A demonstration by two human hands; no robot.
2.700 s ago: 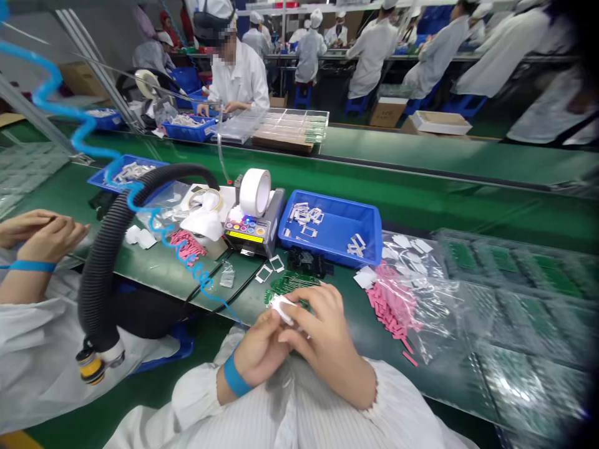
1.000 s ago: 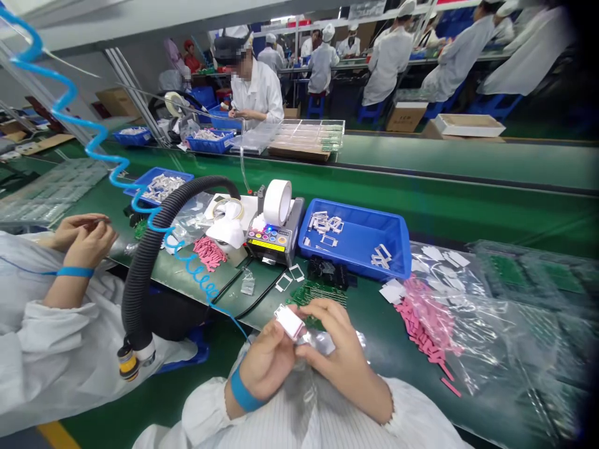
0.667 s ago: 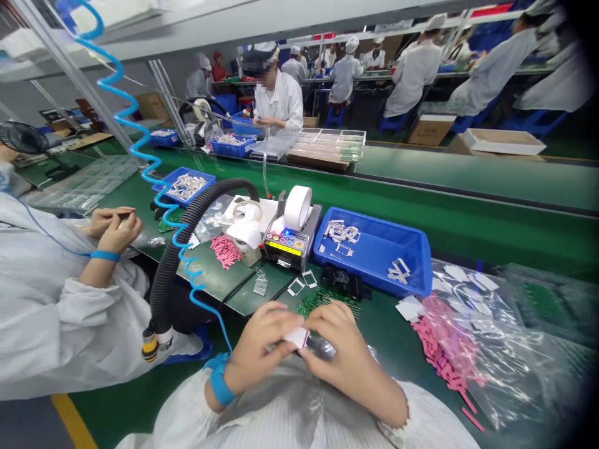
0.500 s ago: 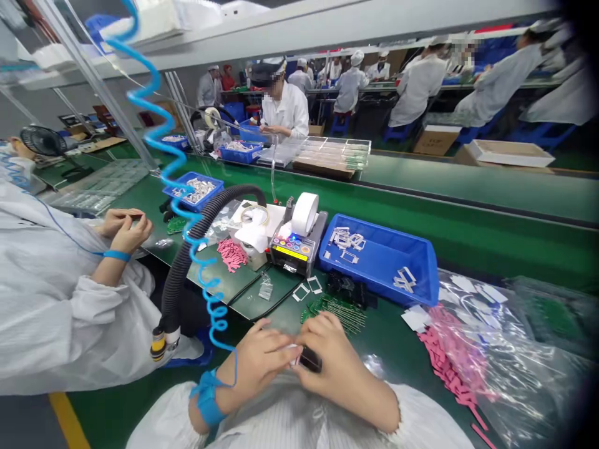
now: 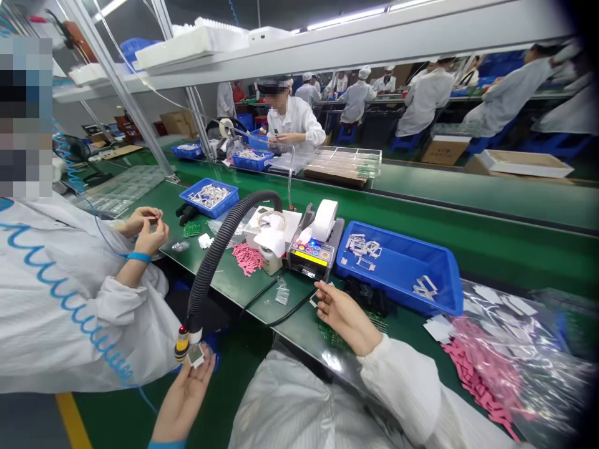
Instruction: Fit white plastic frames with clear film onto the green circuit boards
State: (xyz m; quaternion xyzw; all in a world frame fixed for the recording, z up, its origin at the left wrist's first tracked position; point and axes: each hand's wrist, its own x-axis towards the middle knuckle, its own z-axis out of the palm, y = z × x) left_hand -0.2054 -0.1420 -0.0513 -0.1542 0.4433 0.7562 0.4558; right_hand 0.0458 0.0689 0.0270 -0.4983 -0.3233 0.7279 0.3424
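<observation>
My left hand (image 5: 189, 393), low at the left, is palm up with curled fingers around a small square part (image 5: 195, 355) that has a white rim and a grey face. That part sits right under the end of a black corrugated hose (image 5: 208, 274), beside a yellow-and-black sensor (image 5: 181, 343) lit red. My right hand (image 5: 346, 318) reaches over the table, fingers loosely stretched and slightly bent, nothing visible in them. Beside its fingertips lies a white frame (image 5: 314, 299), partly covered. Green circuit boards (image 5: 330, 337) lie beneath the hand.
A tape dispenser (image 5: 311, 249) stands beyond my right hand. Next to it is a blue bin (image 5: 397, 271) with white frames. Pink strips (image 5: 472, 374) and plastic bags (image 5: 538, 362) lie at the right, more pink strips (image 5: 248, 259) left of the dispenser. A co-worker (image 5: 93, 299) sits close at the left.
My hands have parted. The left went down and left to the hose end with the part; the right moved forward over the white frames. The view has shifted slightly.
</observation>
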